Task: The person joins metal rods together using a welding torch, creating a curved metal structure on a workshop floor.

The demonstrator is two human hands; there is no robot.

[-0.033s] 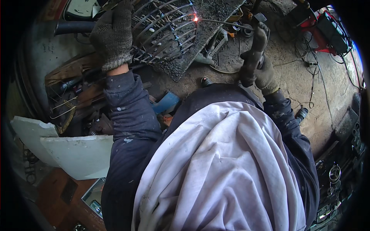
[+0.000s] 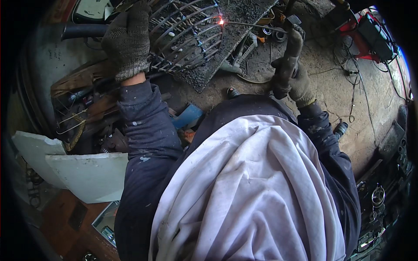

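My right hand, in a knitted work glove, is closed round a dark welding electrode holder. From its jaws a thin welding rod reaches left to a bright arc on the edge of a curved metal-bar grille. My left hand, also gloved, is at the left side of the grille with its fingers curled. What they grip is hidden. A thick black handle meets this glove from the left; I cannot tell whether the fingers hold it.
The grille lies over a dirty, grit-covered board. A red and black machine with trailing cables stands at far right. White panels lean at left below a scrap heap. Tools fill the lower right. Pale cloth covers my front.
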